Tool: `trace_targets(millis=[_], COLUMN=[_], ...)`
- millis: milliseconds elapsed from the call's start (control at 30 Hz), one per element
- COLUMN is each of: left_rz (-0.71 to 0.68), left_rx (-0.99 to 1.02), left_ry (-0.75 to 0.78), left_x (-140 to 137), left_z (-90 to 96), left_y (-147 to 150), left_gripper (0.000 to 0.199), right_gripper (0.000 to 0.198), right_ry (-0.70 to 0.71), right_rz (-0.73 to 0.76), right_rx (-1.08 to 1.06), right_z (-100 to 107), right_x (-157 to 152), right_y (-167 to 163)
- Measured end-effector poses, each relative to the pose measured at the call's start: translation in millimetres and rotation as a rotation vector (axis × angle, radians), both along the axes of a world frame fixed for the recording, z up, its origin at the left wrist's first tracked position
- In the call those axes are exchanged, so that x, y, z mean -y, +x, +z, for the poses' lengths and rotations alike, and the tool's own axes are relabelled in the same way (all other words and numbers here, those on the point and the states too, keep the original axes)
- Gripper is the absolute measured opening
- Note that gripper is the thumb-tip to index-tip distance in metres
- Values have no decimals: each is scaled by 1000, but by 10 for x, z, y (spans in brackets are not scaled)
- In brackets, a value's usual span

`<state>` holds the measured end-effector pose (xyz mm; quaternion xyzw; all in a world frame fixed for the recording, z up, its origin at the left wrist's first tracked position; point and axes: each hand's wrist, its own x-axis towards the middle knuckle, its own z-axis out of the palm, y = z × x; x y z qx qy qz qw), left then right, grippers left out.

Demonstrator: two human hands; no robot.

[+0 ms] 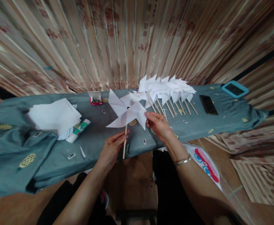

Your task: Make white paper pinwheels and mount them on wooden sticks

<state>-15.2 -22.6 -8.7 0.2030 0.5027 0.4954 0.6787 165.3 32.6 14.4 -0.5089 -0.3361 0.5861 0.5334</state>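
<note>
A white paper pinwheel [135, 113] stands upright in front of me, with a dark pin head at its centre. Its pale wooden stick [124, 148] is pinched between the thumb and fingers of my left hand [111, 147]. At the pinwheel's right side, my right hand [160, 125] has thumb and fingertips closed on the edge of one paper blade. Just behind, several finished-looking pinwheels [167, 89] lie overlapping in a row, sticks pointing toward me. Part of a small greenish round object shows beside my right hand, mostly covered by it.
On the grey-green cloth [99, 128] lie white paper sheets [54, 114], a glue stick [78, 130], a small red box [96, 99] of metal pins, a paper scrap [82, 152], a black phone [208, 105] and a blue-framed tablet [234, 89]. A patterned curtain [127, 43] hangs behind.
</note>
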Motion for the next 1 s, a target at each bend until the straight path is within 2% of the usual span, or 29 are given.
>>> trace_targets(millis=[300, 533, 833, 1000], left_rz=[-16, -38, -95, -98], left_rx=[-40, -63, -35, -61], left_ry=[23, 74, 126, 155], left_x=[-5, -5, 6, 13], left_z=[-63, -86, -78, -87], left_y=[11, 30, 45, 56], left_gripper=[44, 45, 44, 36], right_gripper=[40, 41, 35, 24], right_ry=[-126, -167, -134, -73], right_rz=[39, 148, 197, 261], right_rx=[-73, -87, -29, 62], right_z=[9, -15, -60, -79], right_x=[94, 142, 183, 213], right_y=[-51, -88, -156, -232])
